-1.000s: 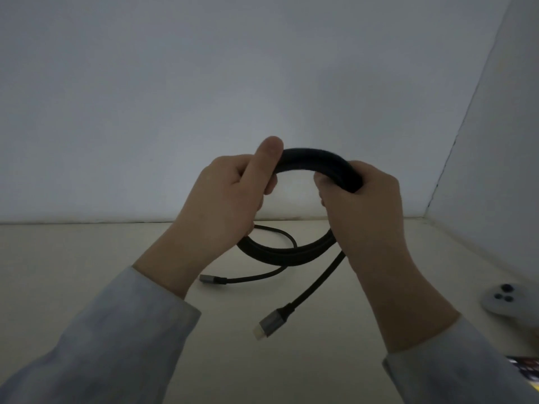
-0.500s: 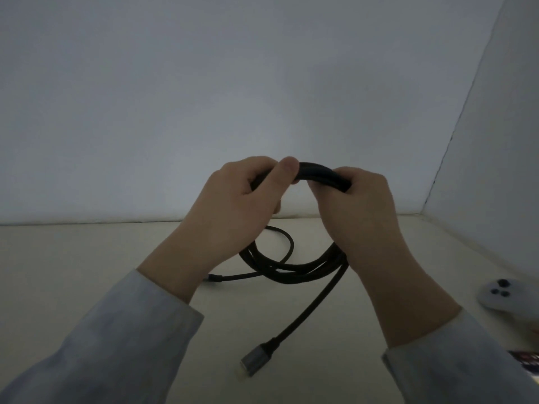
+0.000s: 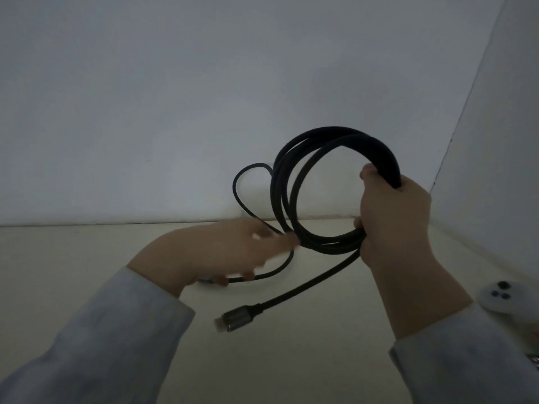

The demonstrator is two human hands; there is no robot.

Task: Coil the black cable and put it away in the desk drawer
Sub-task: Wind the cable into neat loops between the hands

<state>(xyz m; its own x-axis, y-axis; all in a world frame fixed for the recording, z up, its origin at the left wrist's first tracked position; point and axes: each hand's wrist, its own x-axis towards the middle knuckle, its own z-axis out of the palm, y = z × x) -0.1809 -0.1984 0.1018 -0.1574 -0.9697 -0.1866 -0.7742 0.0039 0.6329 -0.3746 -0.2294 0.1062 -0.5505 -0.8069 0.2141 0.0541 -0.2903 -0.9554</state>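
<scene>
The black cable (image 3: 294, 182) is wound into an upright coil of several loops above the beige desk (image 3: 87, 258). My right hand (image 3: 393, 223) grips the coil's right side, fingers wrapped round the bundle. A loose loop sticks out to the coil's left. My left hand (image 3: 227, 252), blurred, is low at the coil's left, with its fingers curled round a loose strand that runs under the palm. The other free end trails down to a grey metal plug (image 3: 233, 317) just over the desk. No drawer is in view.
A white game controller (image 3: 501, 298) lies on the desk at the right, behind my right sleeve. A small dark object (image 3: 536, 360) shows at the right edge. Pale walls meet in a corner at the back right.
My left hand has let go of the coil's top and dropped to the lower left onto a loose strand. My right hand has lifted the coil and turned it upright, to the right.
</scene>
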